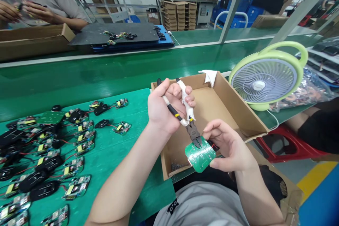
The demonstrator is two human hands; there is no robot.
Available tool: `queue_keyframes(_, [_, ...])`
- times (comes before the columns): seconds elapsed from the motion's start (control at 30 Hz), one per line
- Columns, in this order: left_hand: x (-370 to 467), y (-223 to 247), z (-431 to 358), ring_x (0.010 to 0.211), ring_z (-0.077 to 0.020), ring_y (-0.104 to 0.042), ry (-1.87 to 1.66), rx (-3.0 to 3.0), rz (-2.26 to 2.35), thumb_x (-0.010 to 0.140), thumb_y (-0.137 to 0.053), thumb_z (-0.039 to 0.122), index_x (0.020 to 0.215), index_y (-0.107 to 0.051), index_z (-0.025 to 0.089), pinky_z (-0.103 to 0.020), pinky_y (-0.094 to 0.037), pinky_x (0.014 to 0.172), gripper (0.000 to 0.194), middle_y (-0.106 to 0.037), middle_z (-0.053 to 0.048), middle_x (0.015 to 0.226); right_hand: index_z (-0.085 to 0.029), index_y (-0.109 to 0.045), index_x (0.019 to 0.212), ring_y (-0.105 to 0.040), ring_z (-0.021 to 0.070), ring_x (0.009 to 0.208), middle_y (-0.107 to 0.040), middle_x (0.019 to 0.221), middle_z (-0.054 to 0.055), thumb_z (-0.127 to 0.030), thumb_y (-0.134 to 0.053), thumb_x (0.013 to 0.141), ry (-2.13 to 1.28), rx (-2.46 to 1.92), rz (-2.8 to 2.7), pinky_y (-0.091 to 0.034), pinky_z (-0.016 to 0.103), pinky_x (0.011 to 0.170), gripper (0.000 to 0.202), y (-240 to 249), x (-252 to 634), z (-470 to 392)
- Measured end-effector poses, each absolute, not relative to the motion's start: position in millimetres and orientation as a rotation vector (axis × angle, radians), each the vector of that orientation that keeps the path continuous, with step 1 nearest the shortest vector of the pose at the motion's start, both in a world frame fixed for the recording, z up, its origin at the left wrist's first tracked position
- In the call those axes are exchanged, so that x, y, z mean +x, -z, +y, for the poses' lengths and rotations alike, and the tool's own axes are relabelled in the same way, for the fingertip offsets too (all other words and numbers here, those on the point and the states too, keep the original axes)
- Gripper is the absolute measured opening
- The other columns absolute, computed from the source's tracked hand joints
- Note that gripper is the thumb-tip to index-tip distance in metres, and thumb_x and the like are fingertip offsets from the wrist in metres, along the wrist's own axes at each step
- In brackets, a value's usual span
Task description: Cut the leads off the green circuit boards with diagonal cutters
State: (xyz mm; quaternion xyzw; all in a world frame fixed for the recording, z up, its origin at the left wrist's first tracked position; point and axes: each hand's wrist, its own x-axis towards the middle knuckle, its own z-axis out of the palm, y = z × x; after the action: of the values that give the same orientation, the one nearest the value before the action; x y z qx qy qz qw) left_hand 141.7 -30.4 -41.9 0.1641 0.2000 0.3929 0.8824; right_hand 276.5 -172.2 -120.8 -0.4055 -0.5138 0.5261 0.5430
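My left hand (168, 107) is wrapped round pliers (194, 134) with black handles partly covered in white wrap. The plier jaws rest on a green circuit board (200, 157), near its upper edge. My right hand (229, 146) grips that board by its right side, fingers behind and thumb at the edge. A black part with a red wire (214, 146) shows between the board and my right fingers. Both hands are over an open cardboard box (225, 107), which has small dark clippings in its near left corner.
Several board assemblies with black housings (43, 164) cover the green mat (106, 155) at left. A green fan (265, 81) stands right of the box, near a bag of parts (307, 91). Across the bench a person (60, 0) works beside a black board (119, 33) with more assemblies.
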Motion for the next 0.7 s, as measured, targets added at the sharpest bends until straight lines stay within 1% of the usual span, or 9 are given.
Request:
queue_keyframes(0.1, [141.8, 41.6, -30.4, 0.050, -0.0125, -0.043, -0.806, 0.376, 0.436, 0.104, -0.024, 0.037, 0.055, -0.031, 0.017, -0.023, -0.041, 0.046, 0.053, -0.048, -0.008, 0.068, -0.027, -0.058, 0.117, -0.063, 0.0170, 0.083, -0.066, 0.096, 0.003, -0.027, -0.091, 0.071, -1.230, -0.994, -1.221, -0.051, 0.026, 0.076, 0.056, 119.9, 276.1, -172.8])
queue_keyframes(0.23, [142.1, 43.1, -31.3, 0.048, -0.0126, -0.042, -0.847, 0.413, 0.452, 0.103, -0.025, 0.035, 0.055, -0.029, 0.018, -0.023, -0.039, 0.045, 0.051, -0.048, -0.008, 0.066, -0.027, -0.059, 0.116, -0.062, 0.0162, 0.084, -0.065, 0.096, 0.002, -0.023, -0.091, 0.071, -1.224, -0.971, -1.204, -0.051, 0.025, 0.077, 0.055, 119.3, 274.7, -172.6])
queue_keyframes(0.37, [141.5, 46.0, -32.6, 0.044, -0.0104, -0.036, -0.910, 0.352, 0.470, 0.102, -0.027, 0.030, 0.057, -0.022, 0.018, -0.021, -0.031, 0.042, 0.048, -0.042, -0.004, 0.060, -0.028, -0.060, 0.116, -0.061, 0.0157, 0.087, -0.064, 0.098, 0.002, -0.020, -0.091, 0.071, -1.217, -0.964, -1.207, -0.050, 0.024, 0.078, 0.056, 119.4, 273.9, -173.1])
queue_keyframes(0.5, [139.4, 45.7, -34.9, 0.042, -0.0093, -0.033, -0.957, 0.307, 0.460, 0.103, -0.028, 0.030, 0.059, -0.019, 0.019, -0.021, -0.028, 0.040, 0.046, -0.039, -0.003, 0.059, -0.027, -0.061, 0.115, -0.062, 0.0172, 0.090, -0.064, 0.099, 0.003, -0.023, -0.091, 0.070, -1.212, -1.013, -1.233, -0.051, 0.025, 0.080, 0.054, 119.3, 274.0, -173.4])
queue_keyframes(0.6, [137.7, 43.0, -35.2, 0.042, -0.0091, -0.032, -0.958, 0.314, 0.444, 0.104, -0.028, 0.032, 0.059, -0.018, 0.019, -0.021, -0.028, 0.038, 0.048, -0.038, -0.002, 0.059, -0.026, -0.061, 0.115, -0.064, 0.0173, 0.091, -0.066, 0.101, 0.004, -0.025, -0.090, 0.072, -1.251, -1.002, -1.249, -0.052, 0.026, 0.081, 0.052, 119.4, 273.7, -172.7])
queue_keyframes(0.7, [135.6, 40.1, -31.7, 0.043, -0.0095, -0.034, -0.976, 0.307, 0.429, 0.104, -0.026, 0.035, 0.058, -0.018, 0.019, -0.021, -0.032, 0.039, 0.049, -0.040, -0.004, 0.059, -0.025, -0.061, 0.116, -0.065, 0.0167, 0.087, -0.068, 0.101, 0.004, -0.027, -0.090, 0.073, -1.287, -0.989, -1.211, -0.053, 0.026, 0.079, 0.051, 118.3, 273.3, -171.3])
